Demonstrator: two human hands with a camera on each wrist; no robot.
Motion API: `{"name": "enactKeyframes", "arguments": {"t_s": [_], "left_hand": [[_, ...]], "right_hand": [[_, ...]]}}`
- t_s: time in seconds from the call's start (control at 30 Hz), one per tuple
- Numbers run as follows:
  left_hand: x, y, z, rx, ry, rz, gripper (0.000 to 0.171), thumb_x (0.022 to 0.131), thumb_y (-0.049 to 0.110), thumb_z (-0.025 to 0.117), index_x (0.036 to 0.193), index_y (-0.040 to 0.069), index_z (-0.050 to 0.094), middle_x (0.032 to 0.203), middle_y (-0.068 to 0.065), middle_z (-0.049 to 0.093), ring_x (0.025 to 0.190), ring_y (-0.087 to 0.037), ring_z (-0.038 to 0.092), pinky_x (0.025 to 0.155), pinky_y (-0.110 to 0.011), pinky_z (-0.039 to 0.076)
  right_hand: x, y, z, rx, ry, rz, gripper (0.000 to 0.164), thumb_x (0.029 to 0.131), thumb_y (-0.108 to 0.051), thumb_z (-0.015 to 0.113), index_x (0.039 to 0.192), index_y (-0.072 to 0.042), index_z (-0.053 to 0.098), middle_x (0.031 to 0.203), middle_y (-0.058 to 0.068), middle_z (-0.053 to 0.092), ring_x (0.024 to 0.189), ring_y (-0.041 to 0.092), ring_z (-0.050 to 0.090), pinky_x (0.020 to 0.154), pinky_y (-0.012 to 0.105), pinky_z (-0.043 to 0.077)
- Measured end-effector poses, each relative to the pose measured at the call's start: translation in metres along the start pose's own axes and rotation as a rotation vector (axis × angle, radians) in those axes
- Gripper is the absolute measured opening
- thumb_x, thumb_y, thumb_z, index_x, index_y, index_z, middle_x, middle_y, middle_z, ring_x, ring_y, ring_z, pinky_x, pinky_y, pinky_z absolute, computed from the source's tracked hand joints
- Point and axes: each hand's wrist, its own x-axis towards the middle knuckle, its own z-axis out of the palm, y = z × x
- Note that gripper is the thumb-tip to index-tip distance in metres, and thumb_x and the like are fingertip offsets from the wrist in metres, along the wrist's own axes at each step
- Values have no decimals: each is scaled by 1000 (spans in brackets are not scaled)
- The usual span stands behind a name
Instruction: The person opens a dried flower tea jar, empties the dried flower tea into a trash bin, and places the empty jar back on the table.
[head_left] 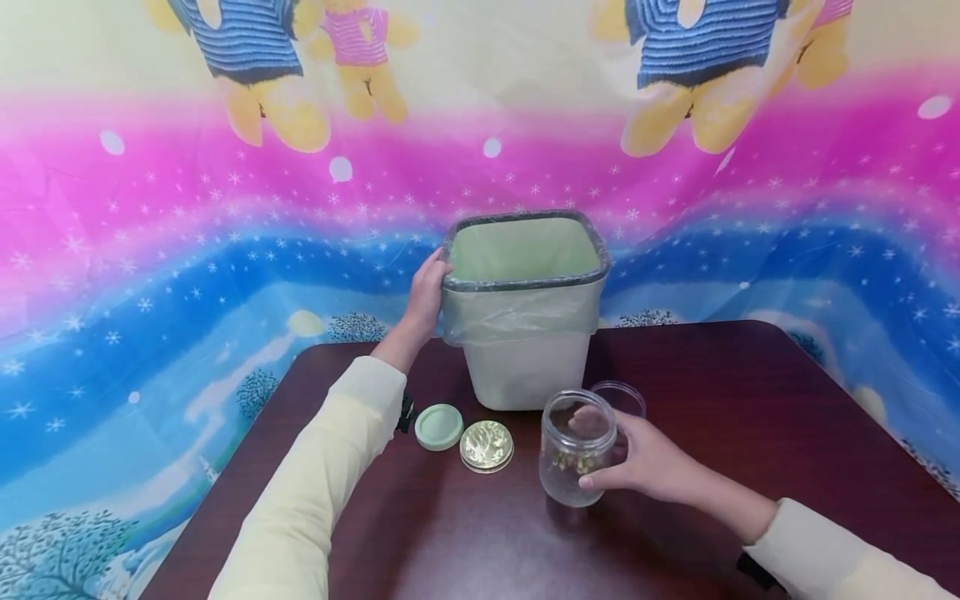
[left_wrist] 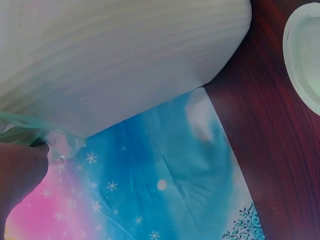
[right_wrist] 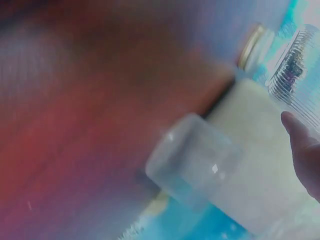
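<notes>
My left hand point(head_left: 427, 293) grips the left rim of a pale trash bin point(head_left: 528, 367), which has a thin clear bag folded over its edge. In the left wrist view, part of that hand point(left_wrist: 22, 172) shows against the bag point(left_wrist: 65, 145). The right hand point(head_left: 645, 458) holds a clear, lidless jar point(head_left: 573, 487) in front of the bin, thumb on the near side. Small yellowish-green bits lie inside the jar. The right wrist view shows its ribbed wall point(right_wrist: 292, 75) near the thumb point(right_wrist: 297, 135).
A pale green lid point(head_left: 438, 427) and a shiny gold lid point(head_left: 487, 446) lie left of the jar on the dark wooden table point(head_left: 420, 533). Another clear container point(right_wrist: 192, 160) stands by the bin, partly hidden behind my right hand in the head view. A printed cloth point(head_left: 150, 250) hangs behind.
</notes>
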Motion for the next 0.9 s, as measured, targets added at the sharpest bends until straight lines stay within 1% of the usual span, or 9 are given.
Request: {"name": "enactKeyframes", "arguments": {"t_s": [0.1, 0.23, 0.37, 0.47, 0.6, 0.73, 0.83, 0.9], "left_hand": [[0, 0, 1, 8, 0, 3, 64, 90, 23, 44, 151, 8, 34, 155, -9, 30, 141, -24, 27, 110, -41, 29], [0, 0, 2, 12, 9, 8, 64, 89, 22, 44, 151, 8, 36, 155, -9, 30, 140, -24, 28, 110, -40, 30], [0, 0, 2, 25, 25, 11, 63, 89, 21, 44, 150, 8, 36, 156, -9, 30, 141, -24, 26, 110, -41, 29], [-1, 1, 2, 27, 28, 12, 64, 89, 21, 44, 150, 8, 36, 156, -9, 29, 142, -23, 25, 111, -41, 28], [0, 0, 1, 31, 26, 12, 64, 89, 22, 43, 151, 8, 35, 156, -8, 28, 142, -23, 24, 111, -41, 27], [1, -2, 2, 33, 27, 11, 63, 90, 23, 42, 151, 9, 35, 156, -7, 30, 141, -23, 26, 110, -40, 28], [1, -3, 2, 26, 28, 9, 62, 90, 22, 42, 151, 9, 35, 155, -7, 30, 140, -23, 28, 110, -40, 28], [1, -3, 3, 16, 28, 10, 62, 91, 22, 42, 151, 9, 36, 155, -8, 31, 139, -23, 30, 109, -40, 29]], "right_hand": [[0, -8, -12, -25, 26, 17, 67, 72, -18, 87, 129, 0, 54, 116, 13, 64, 102, 18, 64, 81, 31, 53], [0, -22, -28, -71, 78, 21, 65, 71, -17, 87, 126, -1, 56, 109, 11, 66, 94, 23, 67, 74, 34, 55], [1, -36, -46, -138, 136, 22, 64, 71, -16, 88, 125, -1, 57, 107, 12, 67, 91, 24, 67, 73, 32, 55], [1, -48, -61, -181, 176, 40, 63, 72, -17, 87, 125, -2, 58, 105, 13, 68, 89, 23, 68, 73, 30, 55], [3, -66, -82, -288, 222, 76, 63, 73, -25, 87, 126, -6, 58, 101, 12, 70, 88, 22, 68, 70, 29, 54], [8, -82, -102, -402, 257, 114, 67, 73, -34, 87, 127, -9, 57, 100, 10, 71, 88, 21, 68, 69, 29, 53], [14, -93, -116, -435, 287, 140, 68, 71, -37, 87, 125, -10, 57, 100, 11, 71, 91, 23, 68, 69, 29, 52], [19, -101, -124, -460, 313, 148, 67, 70, -39, 88, 123, -10, 58, 101, 12, 71, 94, 25, 68, 71, 31, 51]]}}
